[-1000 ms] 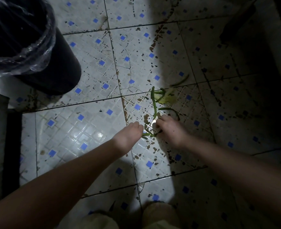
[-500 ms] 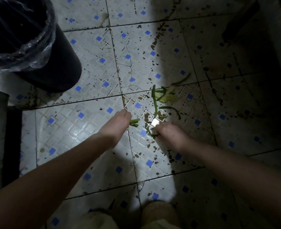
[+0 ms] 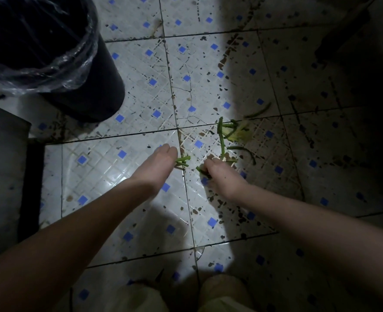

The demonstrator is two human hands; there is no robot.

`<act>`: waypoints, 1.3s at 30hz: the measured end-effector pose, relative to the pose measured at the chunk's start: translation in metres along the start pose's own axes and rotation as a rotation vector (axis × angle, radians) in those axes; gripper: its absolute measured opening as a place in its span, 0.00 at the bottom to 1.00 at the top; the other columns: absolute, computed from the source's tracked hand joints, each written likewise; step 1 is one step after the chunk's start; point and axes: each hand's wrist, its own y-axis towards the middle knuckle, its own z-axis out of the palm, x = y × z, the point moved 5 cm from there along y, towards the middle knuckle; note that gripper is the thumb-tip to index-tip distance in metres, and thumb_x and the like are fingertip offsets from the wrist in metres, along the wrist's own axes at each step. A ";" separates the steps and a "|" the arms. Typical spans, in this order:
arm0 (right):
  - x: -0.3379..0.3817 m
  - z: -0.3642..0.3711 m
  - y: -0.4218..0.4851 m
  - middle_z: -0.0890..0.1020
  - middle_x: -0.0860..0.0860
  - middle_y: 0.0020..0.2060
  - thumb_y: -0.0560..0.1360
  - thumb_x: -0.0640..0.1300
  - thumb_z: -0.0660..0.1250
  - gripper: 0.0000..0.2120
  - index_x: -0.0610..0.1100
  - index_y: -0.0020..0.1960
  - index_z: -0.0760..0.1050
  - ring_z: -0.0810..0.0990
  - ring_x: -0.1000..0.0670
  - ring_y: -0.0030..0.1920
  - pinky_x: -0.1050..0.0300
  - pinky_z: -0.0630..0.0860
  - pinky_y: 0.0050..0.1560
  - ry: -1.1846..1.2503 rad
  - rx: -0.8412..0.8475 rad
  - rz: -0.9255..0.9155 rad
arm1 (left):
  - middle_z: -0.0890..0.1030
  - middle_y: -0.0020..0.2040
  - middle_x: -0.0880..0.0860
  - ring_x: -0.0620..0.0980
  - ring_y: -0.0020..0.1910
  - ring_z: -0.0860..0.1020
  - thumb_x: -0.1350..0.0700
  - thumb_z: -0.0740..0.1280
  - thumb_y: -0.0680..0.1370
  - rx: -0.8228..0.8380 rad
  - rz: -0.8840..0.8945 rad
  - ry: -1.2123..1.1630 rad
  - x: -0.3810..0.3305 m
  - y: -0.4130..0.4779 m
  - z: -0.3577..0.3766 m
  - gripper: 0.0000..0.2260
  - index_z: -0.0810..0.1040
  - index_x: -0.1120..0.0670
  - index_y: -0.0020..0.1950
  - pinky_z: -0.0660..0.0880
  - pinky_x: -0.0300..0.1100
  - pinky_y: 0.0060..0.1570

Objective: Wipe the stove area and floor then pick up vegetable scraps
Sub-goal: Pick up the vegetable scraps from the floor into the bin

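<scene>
Both hands at floor level, each holding scraps.
Your left hand [image 3: 160, 165] grips short stems [image 3: 183, 160]; your right hand [image 3: 223, 176] curls round a green stem [image 3: 200, 170]. Loose vegetable scraps [image 3: 221, 140] lie on the floor [image 3: 118, 176] just past it, across a tile joint. The lined bin [image 3: 100, 86] stands well apart, with bare tile between.

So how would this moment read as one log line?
left hand: holds stems | right hand: pinches stem on floor | loose scraps: beyond hands | bin: left
</scene>
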 end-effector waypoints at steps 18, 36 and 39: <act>0.027 -0.079 0.007 0.78 0.44 0.51 0.71 0.26 0.59 0.18 0.42 0.55 0.74 0.77 0.44 0.47 0.47 0.78 0.47 0.000 -0.230 -0.082 | 0.69 0.55 0.57 0.54 0.54 0.70 0.74 0.61 0.73 -0.088 -0.007 0.179 0.018 -0.018 -0.064 0.17 0.67 0.59 0.56 0.69 0.43 0.47; 0.154 -0.208 0.033 0.76 0.41 0.48 0.73 0.30 0.61 0.14 0.40 0.55 0.74 0.76 0.38 0.47 0.48 0.74 0.42 -0.360 -0.557 -0.465 | 0.69 0.55 0.59 0.59 0.54 0.70 0.73 0.63 0.71 -0.510 -0.194 0.409 0.076 -0.059 -0.229 0.18 0.67 0.59 0.57 0.66 0.49 0.52; 0.183 -0.219 0.043 0.76 0.41 0.48 0.73 0.29 0.60 0.13 0.39 0.54 0.74 0.76 0.38 0.47 0.47 0.75 0.44 -0.388 -0.578 -0.501 | 0.69 0.55 0.60 0.60 0.54 0.70 0.75 0.64 0.67 -0.497 -0.260 0.436 0.094 -0.061 -0.242 0.22 0.66 0.60 0.58 0.68 0.51 0.53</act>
